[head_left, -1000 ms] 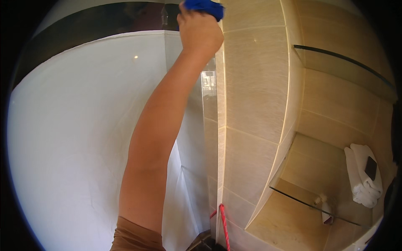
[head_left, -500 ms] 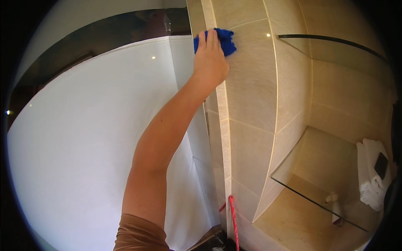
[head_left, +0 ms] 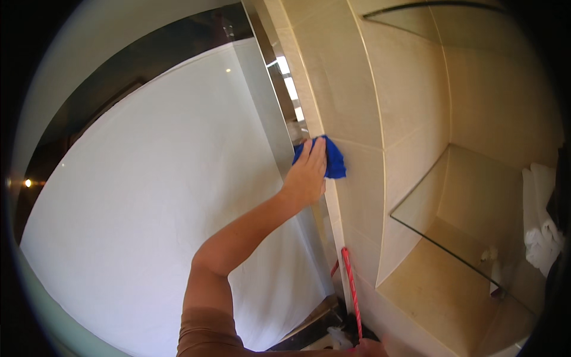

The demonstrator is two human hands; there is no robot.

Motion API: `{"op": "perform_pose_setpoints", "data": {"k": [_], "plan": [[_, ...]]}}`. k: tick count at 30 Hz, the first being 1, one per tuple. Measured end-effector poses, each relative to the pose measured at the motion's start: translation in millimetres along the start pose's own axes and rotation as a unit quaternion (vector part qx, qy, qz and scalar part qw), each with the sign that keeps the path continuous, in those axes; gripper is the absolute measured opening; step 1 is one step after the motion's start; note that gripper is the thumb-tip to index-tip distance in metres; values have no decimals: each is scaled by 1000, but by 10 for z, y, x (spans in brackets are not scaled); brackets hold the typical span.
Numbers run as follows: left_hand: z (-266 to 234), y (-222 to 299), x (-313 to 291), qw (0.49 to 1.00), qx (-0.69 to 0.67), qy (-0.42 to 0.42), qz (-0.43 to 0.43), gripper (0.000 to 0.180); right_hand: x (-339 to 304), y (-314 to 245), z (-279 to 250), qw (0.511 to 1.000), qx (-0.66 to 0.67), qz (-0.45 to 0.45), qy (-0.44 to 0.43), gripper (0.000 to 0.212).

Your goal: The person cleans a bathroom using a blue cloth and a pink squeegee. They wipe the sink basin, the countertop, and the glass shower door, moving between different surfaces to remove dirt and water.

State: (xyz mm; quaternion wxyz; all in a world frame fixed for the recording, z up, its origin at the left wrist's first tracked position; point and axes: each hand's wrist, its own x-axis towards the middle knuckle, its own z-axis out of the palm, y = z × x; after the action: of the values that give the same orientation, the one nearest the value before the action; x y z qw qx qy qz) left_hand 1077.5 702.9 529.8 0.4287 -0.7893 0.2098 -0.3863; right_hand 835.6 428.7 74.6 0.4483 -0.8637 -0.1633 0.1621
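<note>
My left hand (head_left: 307, 176) presses a crumpled blue cloth (head_left: 336, 160) against the corner where a narrow shiny strip (head_left: 288, 89) meets the beige tiled wall (head_left: 351, 113). Its fingers bend over the cloth, which sticks out on the right side. My left arm is bent at the elbow and crosses in front of a large white panel (head_left: 148, 196). At the lower edge, beside a red rod (head_left: 352, 291), a blurred skin-toned shape, apparently my right hand (head_left: 372, 348), is mostly cut off. Its fingers cannot be made out.
On the right, a glass shelf (head_left: 470, 205) juts into a tiled niche, with another glass shelf (head_left: 428, 7) above. White folded towels (head_left: 540, 223) lie at the far right. A tiled ledge (head_left: 434, 279) sits under the lower shelf. Dark clutter lies at the bottom, near the red rod.
My left hand has slid down the wall corner with the blue cloth, its elbow bending more. The view has tilted and shifted. A skin-toned shape has appeared at the lower edge.
</note>
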Motion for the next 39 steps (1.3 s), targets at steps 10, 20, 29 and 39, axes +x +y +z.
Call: {"op": "perform_pose_setpoints", "data": {"k": [10,20,29,39], "plan": [[842,1864,-1321,977,-87,-54,189,57,-744,147,-111,997,-35,62,-11,35],[732,3143,-1983,769,-614,-145,-101,29,-1165,632,-59,991,10,53,126,31],[-560,3882,-2692,-47,-834,-359,-416,38,-731,506,-157,980,192,21,45,36],[-392,3697,-3105,1,-819,-369,-440,38,435,187,119,965,261,13,20,35]]}}
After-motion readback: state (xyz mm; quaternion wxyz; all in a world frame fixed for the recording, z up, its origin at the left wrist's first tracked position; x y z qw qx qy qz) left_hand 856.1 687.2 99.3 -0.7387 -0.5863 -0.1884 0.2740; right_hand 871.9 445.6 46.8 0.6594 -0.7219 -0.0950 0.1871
